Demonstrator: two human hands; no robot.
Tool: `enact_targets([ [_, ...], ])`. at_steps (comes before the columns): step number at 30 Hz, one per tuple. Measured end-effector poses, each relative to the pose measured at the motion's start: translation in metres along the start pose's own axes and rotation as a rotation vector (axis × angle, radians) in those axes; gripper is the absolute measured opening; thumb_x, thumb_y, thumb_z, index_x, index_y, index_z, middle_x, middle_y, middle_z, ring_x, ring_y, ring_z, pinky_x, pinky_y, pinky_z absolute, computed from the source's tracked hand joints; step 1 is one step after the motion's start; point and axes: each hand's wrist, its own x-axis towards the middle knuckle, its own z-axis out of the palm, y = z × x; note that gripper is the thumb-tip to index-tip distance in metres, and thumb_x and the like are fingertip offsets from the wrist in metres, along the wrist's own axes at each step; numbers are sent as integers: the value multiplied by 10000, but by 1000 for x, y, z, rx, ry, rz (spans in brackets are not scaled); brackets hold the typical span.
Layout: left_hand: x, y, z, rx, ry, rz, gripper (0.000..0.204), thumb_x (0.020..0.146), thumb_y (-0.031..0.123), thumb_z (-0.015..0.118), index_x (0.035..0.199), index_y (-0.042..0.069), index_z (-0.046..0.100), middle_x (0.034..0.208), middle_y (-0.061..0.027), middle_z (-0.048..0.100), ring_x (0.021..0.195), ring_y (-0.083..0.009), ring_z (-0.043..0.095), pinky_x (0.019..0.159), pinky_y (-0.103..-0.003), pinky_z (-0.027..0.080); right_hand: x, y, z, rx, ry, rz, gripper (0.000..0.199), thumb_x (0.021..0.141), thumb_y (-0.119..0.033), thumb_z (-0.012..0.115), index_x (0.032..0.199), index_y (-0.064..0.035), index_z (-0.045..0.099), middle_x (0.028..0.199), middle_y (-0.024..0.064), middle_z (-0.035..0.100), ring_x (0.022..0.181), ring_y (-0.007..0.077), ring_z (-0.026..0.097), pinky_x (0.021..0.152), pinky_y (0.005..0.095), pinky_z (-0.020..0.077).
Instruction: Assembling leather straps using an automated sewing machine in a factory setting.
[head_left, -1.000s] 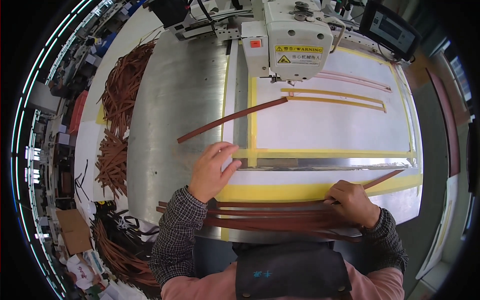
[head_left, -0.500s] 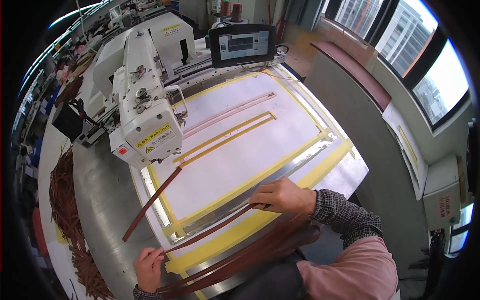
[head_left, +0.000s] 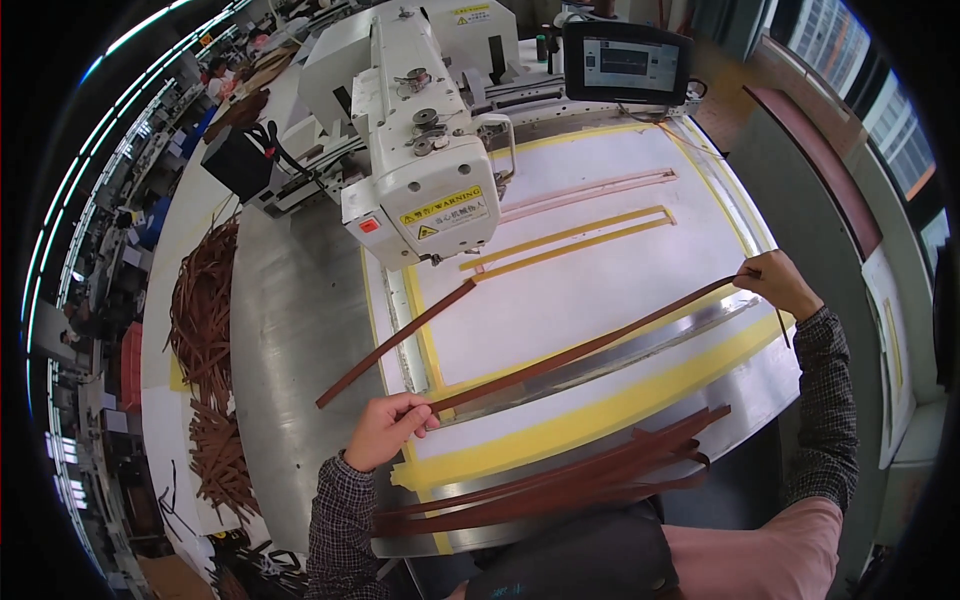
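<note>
Brown strip (head_left: 580,352), stretched out between both hands — running up to the right across the lower part of the white sheet (head_left: 560,320), with a slight sag. Left hand (head_left: 388,430) at the lower-left end, thumb and fingers pinched right on it. Right hand (head_left: 775,282) way over at the other end, fingers curled pretty tight around it too, short tail dangling below. Second brown strip (head_left: 395,343) lying diagonally off to the left, upper end right by the mustard outline (head_left: 575,250), near the white sewing machine head (head_left: 440,190). Closer in, past the wide yellow tape (head_left: 600,424), loose bundle of brown strips (head_left: 570,470) on the metal table (head_left: 290,350) — plus a big messy pile (head_left: 205,320) at far left.
</note>
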Motion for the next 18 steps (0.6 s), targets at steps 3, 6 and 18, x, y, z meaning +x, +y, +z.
enact_targets([
  [3,17,9,17,-153,-36,2,266,1113,116,591,1321,-23,681,1090,-92,795,855,-93,674,779,-236,552,11,6,8,-107,14,79,189,908,-180,808,946,5,800,792,142,751,709,290,710,718,401,576],
  [6,26,22,25,-189,-78,9,281,1121,115,569,1364,-14,630,1151,-101,791,887,-89,684,786,-224,540,17,-11,25,-203,320,-30,243,906,-183,811,1042,17,786,1019,182,766,882,338,741,811,444,595],
  [18,51,21,57,-297,47,49,183,1112,145,625,1240,16,649,1133,-86,800,901,-92,714,763,-239,557,67,-275,134,623,-39,-769,255,971,-284,781,1080,-53,774,932,136,776,804,334,748,720,422,592],
])
